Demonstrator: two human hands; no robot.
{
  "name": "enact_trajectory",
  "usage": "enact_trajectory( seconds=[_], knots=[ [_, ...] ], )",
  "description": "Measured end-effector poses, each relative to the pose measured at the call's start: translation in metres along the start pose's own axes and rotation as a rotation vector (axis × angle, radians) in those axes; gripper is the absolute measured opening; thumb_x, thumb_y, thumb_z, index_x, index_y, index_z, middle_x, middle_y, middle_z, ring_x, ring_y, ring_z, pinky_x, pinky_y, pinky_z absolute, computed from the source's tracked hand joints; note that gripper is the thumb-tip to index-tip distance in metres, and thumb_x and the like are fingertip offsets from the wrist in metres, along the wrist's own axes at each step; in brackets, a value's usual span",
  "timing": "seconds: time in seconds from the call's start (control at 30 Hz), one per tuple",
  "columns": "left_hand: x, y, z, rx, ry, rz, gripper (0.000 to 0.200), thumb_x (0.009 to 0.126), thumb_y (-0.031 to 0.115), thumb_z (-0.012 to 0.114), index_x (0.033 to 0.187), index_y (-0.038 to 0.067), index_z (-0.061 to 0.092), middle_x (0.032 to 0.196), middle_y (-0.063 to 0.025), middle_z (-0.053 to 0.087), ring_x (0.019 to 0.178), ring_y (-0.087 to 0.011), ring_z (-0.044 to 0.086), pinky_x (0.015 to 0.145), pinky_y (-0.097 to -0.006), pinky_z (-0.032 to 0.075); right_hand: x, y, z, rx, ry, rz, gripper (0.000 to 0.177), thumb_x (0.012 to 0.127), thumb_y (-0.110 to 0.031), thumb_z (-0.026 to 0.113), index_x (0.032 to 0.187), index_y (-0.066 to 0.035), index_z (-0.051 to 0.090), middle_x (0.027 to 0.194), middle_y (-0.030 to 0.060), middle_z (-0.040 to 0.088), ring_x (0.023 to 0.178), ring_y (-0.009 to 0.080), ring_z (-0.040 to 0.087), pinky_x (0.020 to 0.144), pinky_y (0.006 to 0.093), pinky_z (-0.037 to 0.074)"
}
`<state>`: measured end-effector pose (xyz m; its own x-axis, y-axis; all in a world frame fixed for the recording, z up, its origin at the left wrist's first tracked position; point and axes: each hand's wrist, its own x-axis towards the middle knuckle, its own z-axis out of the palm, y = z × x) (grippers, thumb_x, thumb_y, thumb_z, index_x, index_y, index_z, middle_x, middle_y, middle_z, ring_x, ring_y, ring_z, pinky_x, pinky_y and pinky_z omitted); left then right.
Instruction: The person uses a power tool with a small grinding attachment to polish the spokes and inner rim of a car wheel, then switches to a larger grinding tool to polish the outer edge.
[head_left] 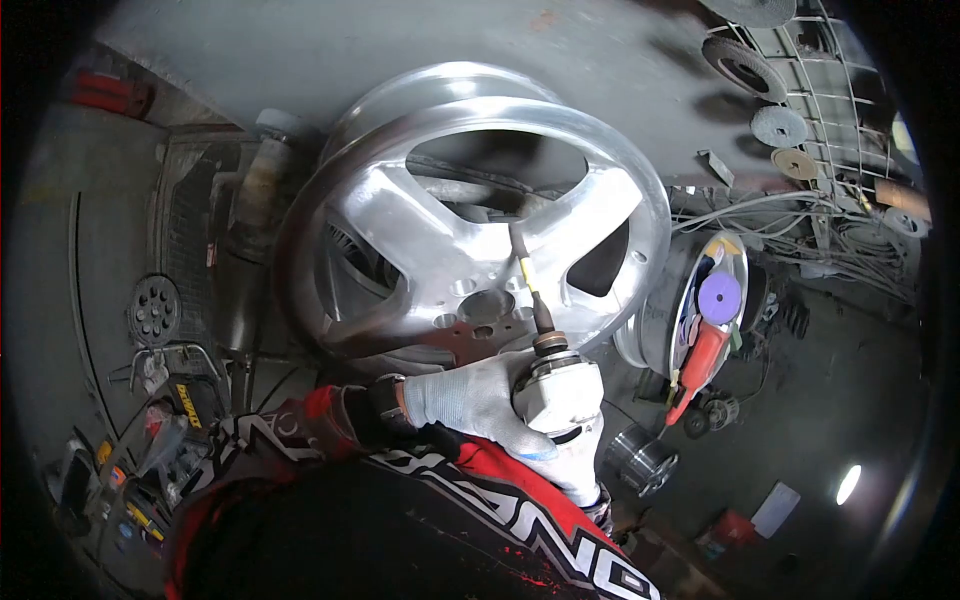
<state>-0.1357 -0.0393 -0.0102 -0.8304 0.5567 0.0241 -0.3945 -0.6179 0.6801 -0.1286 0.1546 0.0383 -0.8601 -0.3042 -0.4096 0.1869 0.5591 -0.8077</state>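
Note:
A polished metal wheel rim [455,225] with broad spokes stands in front of me, its face toward the camera. A power tool [562,392] with a pale body carries a slim cone-shaped attachment [530,280], which lies over a spoke near the hub. My left hand [480,400], in a whitish glove, is wrapped round the tool's head from the left. Below it, my right hand [578,465], gloved too, closes round the tool's body near my sleeve. Its fingers are partly hidden.
Abrasive discs [778,127] hang on a wire rack at the upper right. Another rim [640,345] holds a red tool [703,360] and a purple disc [718,297]. A metal cylinder [238,300] stands left of the wheel. Assorted tools [140,480] lie at the lower left.

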Motion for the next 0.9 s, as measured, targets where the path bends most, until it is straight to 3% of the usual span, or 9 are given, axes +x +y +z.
enact_trajectory(
  seconds=[0.1, 0.2, 0.3, 0.4, 0.5, 0.7, 0.9],
  knots=[
    [0.001, 0.0, 0.002, 0.039, -0.012, -0.013, 0.064, 0.073, 0.023, 0.085, 0.127, 0.003, 0.057, 0.117, -0.0082, 0.065, 0.109, -0.0168, 0.061, 0.1, -0.0362, 0.049, 0.0, 0.005, -0.003, -0.172, -0.052, -0.047, 0.075, 0.068, -0.044, 0.087, 0.124, -0.005, 0.058, 0.116, 0.0156, 0.064, 0.101, 0.0305, 0.067, 0.087, 0.0408, 0.055],
    [0.006, -0.003, 0.004, 0.005, 0.038, 0.027, 0.063, 0.075, 0.023, 0.085, 0.127, 0.003, 0.057, 0.117, -0.0083, 0.065, 0.109, -0.017, 0.061, 0.1, -0.036, 0.049, -0.004, 0.011, -0.002, -0.119, 0.016, -0.047, 0.076, 0.069, -0.047, 0.086, 0.125, -0.005, 0.057, 0.114, 0.0157, 0.064, 0.101, 0.0315, 0.067, 0.087, 0.0413, 0.055],
    [0.013, -0.002, -0.001, -0.012, -0.065, 0.015, 0.061, 0.074, 0.02, 0.083, 0.127, 0.002, 0.057, 0.117, -0.0086, 0.065, 0.109, -0.017, 0.061, 0.1, -0.0353, 0.049, -0.003, 0.009, -0.002, 0.017, 0.088, 0.004, 0.071, 0.07, -0.045, 0.085, 0.124, -0.008, 0.058, 0.114, 0.0153, 0.063, 0.101, 0.0331, 0.066, 0.087, 0.0421, 0.055],
    [0.009, -0.012, -0.002, -0.061, -0.041, 0.054, 0.062, 0.074, 0.018, 0.082, 0.128, 0.002, 0.057, 0.117, -0.0088, 0.065, 0.109, -0.0174, 0.061, 0.1, -0.0352, 0.049, 0.002, 0.004, -0.001, -0.317, 0.018, -0.208, 0.063, 0.072, -0.037, 0.085, 0.123, -0.01, 0.06, 0.115, 0.0135, 0.063, 0.102, 0.0324, 0.066, 0.087, 0.0417, 0.055],
    [0.002, -0.006, -0.003, 0.048, -0.012, 0.012, 0.063, 0.073, 0.02, 0.083, 0.128, 0.002, 0.057, 0.118, -0.0089, 0.065, 0.109, -0.0181, 0.061, 0.1, -0.0353, 0.05, 0.001, 0.004, 0.0, -0.279, -0.053, -0.163, 0.061, 0.073, -0.037, 0.083, 0.123, -0.011, 0.06, 0.117, 0.0138, 0.062, 0.104, 0.0324, 0.066, 0.087, 0.042, 0.055],
    [0.008, -0.002, -0.003, -0.011, -0.039, 0.01, 0.065, 0.072, 0.022, 0.084, 0.127, 0.002, 0.057, 0.116, -0.0087, 0.066, 0.109, -0.0181, 0.062, 0.099, -0.0355, 0.05, 0.001, 0.003, -0.002, -0.279, -0.027, -0.088, 0.063, 0.072, -0.041, 0.083, 0.122, -0.01, 0.061, 0.117, 0.0136, 0.063, 0.1, 0.0327, 0.066, 0.086, 0.0425, 0.055],
    [0.007, 0.0, -0.003, -0.021, -0.046, 0.003, 0.065, 0.072, 0.022, 0.084, 0.127, 0.002, 0.057, 0.115, -0.0085, 0.066, 0.108, -0.0176, 0.062, 0.099, -0.0353, 0.05, 0.004, 0.002, 0.0, -0.296, 0.009, -0.17, 0.061, 0.071, -0.039, 0.085, 0.12, -0.01, 0.062, 0.115, 0.0141, 0.064, 0.098, 0.0322, 0.067, 0.084, 0.042, 0.055]
  ],
)
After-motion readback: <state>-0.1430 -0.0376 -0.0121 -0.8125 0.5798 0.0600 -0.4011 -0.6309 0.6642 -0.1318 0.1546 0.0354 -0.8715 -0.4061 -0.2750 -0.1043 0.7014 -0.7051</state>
